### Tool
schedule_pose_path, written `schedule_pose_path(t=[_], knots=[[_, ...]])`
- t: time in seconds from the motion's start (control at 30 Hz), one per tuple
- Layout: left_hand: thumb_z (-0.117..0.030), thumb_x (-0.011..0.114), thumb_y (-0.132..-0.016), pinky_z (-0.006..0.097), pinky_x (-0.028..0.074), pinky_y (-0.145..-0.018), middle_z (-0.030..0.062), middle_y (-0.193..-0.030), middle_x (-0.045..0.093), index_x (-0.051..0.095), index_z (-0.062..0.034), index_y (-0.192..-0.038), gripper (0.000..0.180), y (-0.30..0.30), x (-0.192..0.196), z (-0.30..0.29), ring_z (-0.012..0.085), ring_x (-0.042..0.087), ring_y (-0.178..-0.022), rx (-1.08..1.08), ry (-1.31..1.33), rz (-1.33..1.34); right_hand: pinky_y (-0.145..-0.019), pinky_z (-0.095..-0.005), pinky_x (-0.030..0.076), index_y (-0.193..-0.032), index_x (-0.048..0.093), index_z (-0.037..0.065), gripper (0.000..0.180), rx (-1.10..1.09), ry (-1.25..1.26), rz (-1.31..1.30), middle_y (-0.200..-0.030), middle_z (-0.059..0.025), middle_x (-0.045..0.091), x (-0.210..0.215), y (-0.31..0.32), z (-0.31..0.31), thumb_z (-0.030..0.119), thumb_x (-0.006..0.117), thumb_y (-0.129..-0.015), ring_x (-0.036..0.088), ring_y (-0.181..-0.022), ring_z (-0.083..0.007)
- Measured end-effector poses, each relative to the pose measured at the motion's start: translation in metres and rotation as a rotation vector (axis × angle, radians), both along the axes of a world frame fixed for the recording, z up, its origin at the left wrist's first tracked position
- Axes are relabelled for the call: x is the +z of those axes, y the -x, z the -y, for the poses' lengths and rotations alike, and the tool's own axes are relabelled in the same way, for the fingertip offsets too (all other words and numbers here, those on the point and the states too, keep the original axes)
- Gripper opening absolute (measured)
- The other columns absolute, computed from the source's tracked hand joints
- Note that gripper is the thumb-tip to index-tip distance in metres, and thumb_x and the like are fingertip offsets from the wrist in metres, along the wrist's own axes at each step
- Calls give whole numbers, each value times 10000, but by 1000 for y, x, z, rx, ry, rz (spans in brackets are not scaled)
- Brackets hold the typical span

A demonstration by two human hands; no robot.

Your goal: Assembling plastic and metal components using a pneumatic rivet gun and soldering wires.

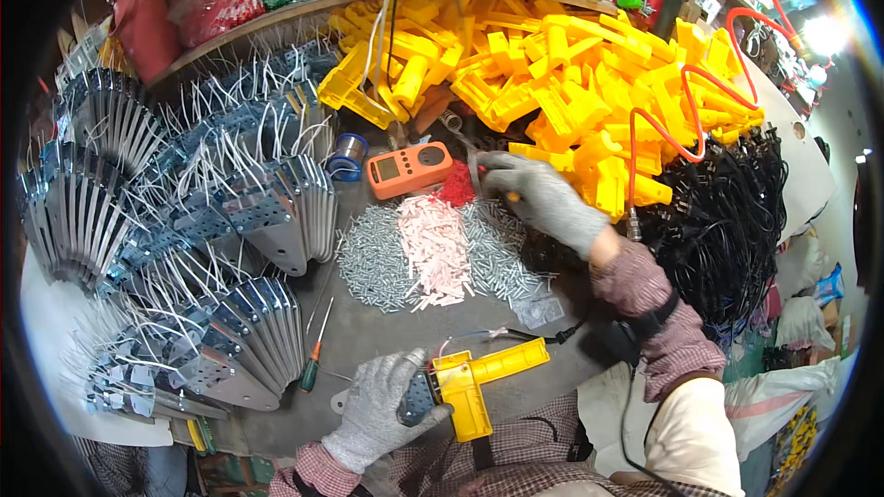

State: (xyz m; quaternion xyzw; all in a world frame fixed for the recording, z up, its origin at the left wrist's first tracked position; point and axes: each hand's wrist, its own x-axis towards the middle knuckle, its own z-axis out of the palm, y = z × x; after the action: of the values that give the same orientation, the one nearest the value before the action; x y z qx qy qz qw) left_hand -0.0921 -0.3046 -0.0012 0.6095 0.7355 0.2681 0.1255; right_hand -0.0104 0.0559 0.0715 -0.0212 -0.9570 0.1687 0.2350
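Note:
My left hand (pixel 382 405), in a grey knit glove, grips a metal plate (pixel 419 399) joined to a yellow plastic handle shell (pixel 463 396) at the table's near edge. Thin wires run from the shell to a black power cord (pixel 564 335). My right hand (pixel 543 198), gloved alike, reaches over the far side of the screw piles with its fingers curled together. A bit of red shows at its fingertips, beside a heap of small red parts (pixel 458 186); what it holds is unclear. An orange meter (pixel 410 169) lies left of it.
Silver screws (pixel 373 258) and pale pink sleeves (pixel 435 253) lie mid-table. A screwdriver (pixel 313 364) lies left, near stacked metal plates (pixel 230 350) with white wires. Yellow shells (pixel 589 74) are heaped behind, black cords (pixel 718 212) at right. A red coiled hose (pixel 686 110) hangs there.

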Motion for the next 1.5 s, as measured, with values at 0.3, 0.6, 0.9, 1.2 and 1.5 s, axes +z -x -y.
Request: schedule_pose_path(t=[0.3, 0.6, 0.9, 1.2, 1.5], knots=[[-545, 800, -741, 472, 409, -998, 166, -1217, 572, 506, -29, -1357, 856, 2, -5, -1, 352, 551, -1141, 11, -35, -34, -994, -423, 497, -983, 660, 20, 305, 65, 15, 40, -1350, -204, 594, 9, -7, 2, -117, 563, -729, 577, -1212, -413], [-507, 840, -691, 483, 422, -988, 184, -1203, 586, 525, -13, -1308, 851, -1, -7, -1, 379, 557, -1116, 27, -55, -40, -920, -389, 516, -1045, 667, 35, 349, -59, 197, -222, -1136, -178, 679, -13, -1, 2, -122, 548, -757, 664, -1104, -350], [-518, 822, -708, 495, 415, -1000, 194, -1220, 581, 520, -9, -1313, 846, -2, -11, -3, 387, 550, -1126, 27, -58, -59, -627, -230, 498, -1026, 584, 18, 259, -441, 948, -602, -830, -67, 692, -37, 22, 10, 150, 759, -890, 636, -703, -85], [-528, 810, -730, 497, 413, -1008, 201, -1236, 573, 513, -6, -1331, 850, -4, -13, -3, 390, 545, -1142, 22, -62, -78, -630, -243, 489, -945, 599, 10, 199, -468, 796, -516, -811, -40, 678, -35, 27, 13, 154, 732, -912, 605, -713, -74], [-524, 812, -726, 489, 423, -998, 198, -1231, 577, 522, -8, -1320, 839, -3, -13, -4, 384, 554, -1123, 16, -66, -107, -866, -337, 514, -962, 667, 26, 239, -101, 106, -314, -1002, -140, 690, -15, 12, 2, -70, 594, -756, 674, -978, -296]])
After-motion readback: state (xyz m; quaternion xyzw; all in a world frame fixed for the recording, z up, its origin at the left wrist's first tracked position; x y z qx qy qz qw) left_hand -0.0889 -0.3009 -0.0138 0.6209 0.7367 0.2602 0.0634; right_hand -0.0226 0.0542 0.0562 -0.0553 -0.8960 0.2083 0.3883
